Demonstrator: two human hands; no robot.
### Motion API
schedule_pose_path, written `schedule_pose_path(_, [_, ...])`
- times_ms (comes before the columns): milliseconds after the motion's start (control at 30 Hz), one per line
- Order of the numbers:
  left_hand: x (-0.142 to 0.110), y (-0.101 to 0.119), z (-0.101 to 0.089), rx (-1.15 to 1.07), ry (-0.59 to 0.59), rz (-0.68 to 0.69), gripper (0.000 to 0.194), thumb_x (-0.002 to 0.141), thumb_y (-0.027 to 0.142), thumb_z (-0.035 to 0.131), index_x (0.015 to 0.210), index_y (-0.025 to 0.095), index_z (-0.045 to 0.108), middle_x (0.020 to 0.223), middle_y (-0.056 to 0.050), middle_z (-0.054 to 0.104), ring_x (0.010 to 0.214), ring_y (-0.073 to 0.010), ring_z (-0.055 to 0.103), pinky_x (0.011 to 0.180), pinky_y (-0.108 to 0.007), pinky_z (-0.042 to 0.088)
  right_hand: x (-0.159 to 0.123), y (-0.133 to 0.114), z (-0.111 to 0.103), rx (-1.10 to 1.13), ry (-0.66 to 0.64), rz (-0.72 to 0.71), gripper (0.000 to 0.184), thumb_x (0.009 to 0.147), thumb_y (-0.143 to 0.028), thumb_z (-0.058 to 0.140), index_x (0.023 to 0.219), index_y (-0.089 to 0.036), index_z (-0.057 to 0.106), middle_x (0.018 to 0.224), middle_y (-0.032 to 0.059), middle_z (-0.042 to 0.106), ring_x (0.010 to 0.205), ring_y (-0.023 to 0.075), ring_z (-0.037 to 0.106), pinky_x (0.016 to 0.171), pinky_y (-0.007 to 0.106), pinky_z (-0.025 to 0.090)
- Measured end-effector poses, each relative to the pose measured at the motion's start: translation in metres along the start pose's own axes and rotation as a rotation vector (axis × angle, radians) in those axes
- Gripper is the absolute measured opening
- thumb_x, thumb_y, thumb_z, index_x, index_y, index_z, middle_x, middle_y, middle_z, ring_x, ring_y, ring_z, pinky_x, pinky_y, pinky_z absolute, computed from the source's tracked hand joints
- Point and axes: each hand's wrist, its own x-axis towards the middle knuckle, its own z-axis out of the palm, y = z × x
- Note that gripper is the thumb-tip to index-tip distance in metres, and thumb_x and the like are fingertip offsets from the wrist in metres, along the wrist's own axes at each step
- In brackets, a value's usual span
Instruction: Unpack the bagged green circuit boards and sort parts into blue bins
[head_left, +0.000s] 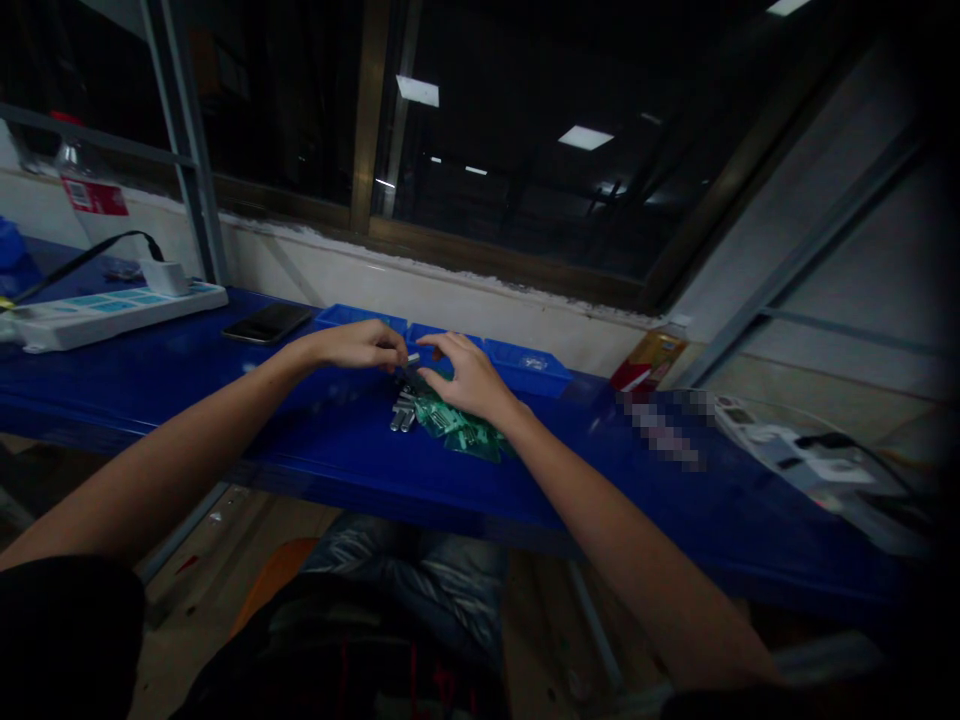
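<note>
My left hand point(367, 345) is closed, its thumb and fingertips pinching a small silvery metal cylinder point(413, 358) that pokes out to the right. Facing it, my right hand point(466, 375) has thumb and fingers apart, with nothing seen between them. Under my hands, several short metal cylinders point(403, 415) lie on the blue tabletop point(330, 440). Beside them spreads a pile of small green plastic bags point(457, 428), some with metal pieces showing inside. My right hand partly covers this pile.
Blue bins point(525, 370) line the wall behind my hands. A phone point(268, 323) and a white power strip point(120, 312) lie left, near a red-labelled bottle point(90, 190). At right are a red-and-yellow box point(649, 362) and another power strip point(810, 460) with cables.
</note>
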Motion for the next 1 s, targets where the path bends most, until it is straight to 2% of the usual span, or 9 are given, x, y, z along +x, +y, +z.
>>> schedule_pose_path(133, [0.003, 0.001, 0.007, -0.041, -0.019, 0.039, 0.020, 0.075, 0.026, 0.046, 0.067, 0.014, 0.060, 0.061, -0.002, 0.061, 0.059, -0.0122, 0.057, 0.059, -0.022, 0.042, 0.000, -0.009, 0.003, -0.038, -0.041, -0.036, 0.015, 0.081, -0.024, 0.052, 0.095, -0.021, 0.057, 0.089, 0.0045, 0.057, 0.087, 0.0188, 0.051, 0.079, 0.033, 0.040])
schedule_pose_path(233, [0.004, 0.003, 0.009, -0.004, 0.047, 0.027, 0.029, 0.081, 0.032, 0.042, 0.066, 0.013, 0.059, 0.062, -0.003, 0.060, 0.059, -0.0120, 0.055, 0.059, -0.023, 0.042, -0.001, -0.008, 0.002, -0.046, -0.003, -0.006, 0.016, 0.085, -0.031, 0.048, 0.090, -0.020, 0.058, 0.087, 0.0051, 0.057, 0.086, 0.0183, 0.050, 0.078, 0.032, 0.039])
schedule_pose_path(367, [0.002, 0.009, 0.013, 0.061, 0.236, 0.096, 0.030, 0.079, 0.037, 0.050, 0.093, 0.012, 0.057, 0.072, -0.004, 0.061, 0.066, -0.0129, 0.056, 0.059, -0.023, 0.041, -0.001, -0.006, 0.002, -0.031, 0.052, 0.056, 0.024, 0.089, -0.031, 0.039, 0.081, -0.019, 0.058, 0.080, 0.0048, 0.056, 0.081, 0.0170, 0.050, 0.075, 0.031, 0.039])
schedule_pose_path(433, [0.002, 0.013, 0.017, 0.118, 0.276, 0.138, 0.031, 0.077, 0.035, 0.054, 0.099, 0.013, 0.056, 0.072, -0.003, 0.061, 0.066, -0.0125, 0.055, 0.059, -0.022, 0.040, 0.000, -0.004, 0.004, -0.027, 0.045, 0.067, 0.027, 0.090, -0.031, 0.037, 0.076, -0.019, 0.056, 0.076, 0.0043, 0.055, 0.078, 0.0165, 0.050, 0.074, 0.031, 0.038])
schedule_pose_path(533, [0.004, 0.015, 0.022, 0.183, 0.303, 0.159, 0.027, 0.080, 0.034, 0.050, 0.093, 0.012, 0.057, 0.065, -0.002, 0.059, 0.060, -0.0110, 0.053, 0.057, -0.022, 0.039, -0.001, -0.003, 0.005, -0.020, 0.050, 0.089, 0.028, 0.090, -0.033, 0.036, 0.074, -0.019, 0.055, 0.074, 0.0038, 0.055, 0.077, 0.0162, 0.050, 0.073, 0.031, 0.038])
schedule_pose_path(700, [0.006, 0.012, 0.023, 0.251, 0.328, 0.146, 0.031, 0.085, 0.036, 0.041, 0.082, 0.012, 0.060, 0.068, -0.003, 0.062, 0.061, -0.0115, 0.054, 0.058, -0.022, 0.038, -0.002, -0.007, 0.002, 0.035, 0.126, 0.111, 0.020, 0.081, -0.033, 0.052, 0.096, -0.020, 0.053, 0.085, 0.0042, 0.059, 0.079, 0.0173, 0.053, 0.073, 0.031, 0.041])
schedule_pose_path(833, [0.006, 0.011, 0.022, 0.252, 0.287, 0.128, 0.038, 0.089, 0.035, 0.033, 0.071, 0.013, 0.058, 0.063, -0.002, 0.060, 0.059, -0.0107, 0.054, 0.060, -0.023, 0.038, -0.002, -0.010, -0.001, 0.029, 0.135, 0.067, 0.015, 0.084, -0.029, 0.047, 0.092, -0.019, 0.055, 0.087, 0.0056, 0.058, 0.083, 0.0172, 0.053, 0.076, 0.031, 0.041])
schedule_pose_path(900, [0.006, 0.012, 0.022, 0.224, 0.297, 0.122, 0.037, 0.089, 0.036, 0.034, 0.077, 0.013, 0.059, 0.064, -0.002, 0.060, 0.060, -0.0109, 0.054, 0.060, -0.023, 0.039, -0.001, -0.010, -0.001, 0.021, 0.136, 0.078, 0.016, 0.086, -0.030, 0.044, 0.087, -0.019, 0.056, 0.085, 0.0055, 0.058, 0.083, 0.0171, 0.053, 0.076, 0.031, 0.041])
schedule_pose_path(1000, [0.005, 0.014, 0.024, 0.186, 0.337, 0.164, 0.031, 0.084, 0.037, 0.046, 0.100, 0.012, 0.056, 0.071, -0.002, 0.061, 0.064, -0.0118, 0.056, 0.058, -0.022, 0.040, 0.000, -0.008, 0.000, 0.023, 0.142, 0.113, 0.022, 0.089, -0.030, 0.038, 0.080, -0.019, 0.056, 0.082, 0.0052, 0.058, 0.080, 0.0166, 0.053, 0.075, 0.030, 0.040])
